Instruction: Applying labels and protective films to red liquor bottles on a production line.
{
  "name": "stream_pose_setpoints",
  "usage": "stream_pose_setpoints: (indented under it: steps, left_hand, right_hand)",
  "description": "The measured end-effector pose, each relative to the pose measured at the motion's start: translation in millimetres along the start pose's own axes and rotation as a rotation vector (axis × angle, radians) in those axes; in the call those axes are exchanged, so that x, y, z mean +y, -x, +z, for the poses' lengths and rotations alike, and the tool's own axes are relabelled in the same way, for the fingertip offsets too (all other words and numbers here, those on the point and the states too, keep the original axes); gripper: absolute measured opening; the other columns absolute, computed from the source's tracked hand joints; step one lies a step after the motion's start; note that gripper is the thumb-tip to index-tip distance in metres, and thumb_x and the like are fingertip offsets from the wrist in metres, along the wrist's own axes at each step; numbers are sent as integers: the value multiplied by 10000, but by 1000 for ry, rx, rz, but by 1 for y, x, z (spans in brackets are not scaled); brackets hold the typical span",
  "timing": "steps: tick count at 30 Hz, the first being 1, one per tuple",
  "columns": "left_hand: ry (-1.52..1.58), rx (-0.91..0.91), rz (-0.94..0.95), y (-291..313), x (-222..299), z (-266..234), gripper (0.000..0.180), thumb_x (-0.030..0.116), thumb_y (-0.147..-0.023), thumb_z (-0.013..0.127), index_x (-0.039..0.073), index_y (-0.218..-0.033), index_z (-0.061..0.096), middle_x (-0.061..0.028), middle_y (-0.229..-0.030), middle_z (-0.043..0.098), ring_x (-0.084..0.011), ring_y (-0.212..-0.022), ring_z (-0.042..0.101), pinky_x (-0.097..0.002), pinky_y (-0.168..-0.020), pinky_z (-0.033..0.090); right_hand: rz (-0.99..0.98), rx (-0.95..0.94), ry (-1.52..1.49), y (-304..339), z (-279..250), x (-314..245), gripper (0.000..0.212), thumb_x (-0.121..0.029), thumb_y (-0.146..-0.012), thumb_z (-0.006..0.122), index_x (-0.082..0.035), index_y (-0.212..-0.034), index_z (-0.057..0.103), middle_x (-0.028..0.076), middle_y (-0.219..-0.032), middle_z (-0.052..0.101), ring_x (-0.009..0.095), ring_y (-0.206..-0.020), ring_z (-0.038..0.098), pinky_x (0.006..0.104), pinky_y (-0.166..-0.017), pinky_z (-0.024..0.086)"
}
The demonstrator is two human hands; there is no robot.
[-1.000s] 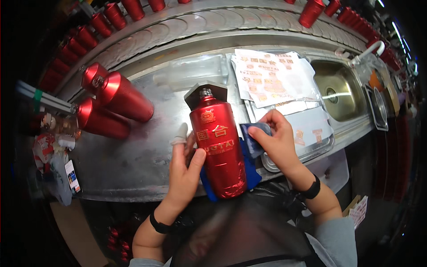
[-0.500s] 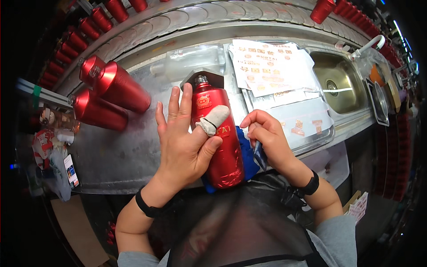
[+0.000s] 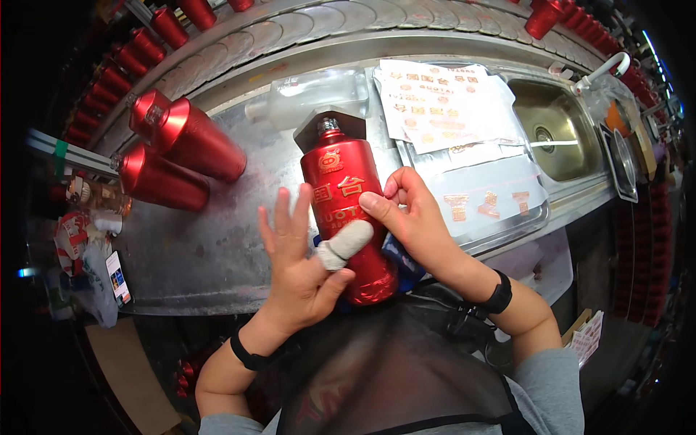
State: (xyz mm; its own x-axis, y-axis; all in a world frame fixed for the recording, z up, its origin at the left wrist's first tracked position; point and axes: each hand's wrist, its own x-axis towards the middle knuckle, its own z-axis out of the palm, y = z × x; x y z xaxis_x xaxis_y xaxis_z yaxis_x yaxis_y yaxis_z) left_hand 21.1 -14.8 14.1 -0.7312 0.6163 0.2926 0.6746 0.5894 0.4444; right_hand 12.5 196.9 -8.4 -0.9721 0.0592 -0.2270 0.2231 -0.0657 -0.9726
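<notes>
A red bottle (image 3: 344, 168) with gold lettering lies tilted before me, neck pointing away. Its neck rests by a dark angular holder (image 3: 355, 129), and blue cloth (image 3: 412, 280) shows beneath its right side. My left hand (image 3: 296, 281) has its fingers spread; its index finger, wrapped in a white cover (image 3: 345, 245), lies over the bottle's lower front. My right hand (image 3: 424, 226) is closed, thumb pressed at the bottle's right edge beside the lettering. Under that hand shows a dark blue patterned piece (image 3: 396, 251), its kind unclear, partly hidden by the fingers.
Several red bottles (image 3: 201, 139) stand at left. A clear glass bottle (image 3: 315, 96) lies behind. Printed sticker sheets (image 3: 438, 109) cover a tray (image 3: 535, 221) at right, beside a sink (image 3: 554, 130) with a white faucet (image 3: 605, 71). A phone (image 3: 117, 278) lies at the left edge.
My left hand has drawn down toward me, uncovering the gold lettering. My right hand has moved left onto the bottle's edge; the dark blue piece is now mostly under it.
</notes>
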Motion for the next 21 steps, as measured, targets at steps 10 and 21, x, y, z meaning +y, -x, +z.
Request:
stream_pose_setpoints:
  steps: [10, 21]
  left_hand:
    - [226, 101, -218, 4, -15, 13, 522, 546, -988, 461, 196, -1329, 646, -253, -1618, 158, -464, -1490, 102, -652, -1121, -24]
    - [-83, -78, -29, -23, 5, -5, 327, 442, -890, 640, 252, -1133, 748, -217, -1603, 257, -444, -1496, 101, -660, -1107, -75]
  right_hand:
    - [0, -176, -68, 6, -10, -12, 405, -193, -874, 768, -77, -1032, 413, -26, -855, 407, 37, -774, 374, 189, -676, 394]
    - [213, -193, -270, 8, -23, -26, 307, -69, -860, 680, -68, -1071, 457, -8, -872, 506, 21, -678, 437, 189, -621, 391]
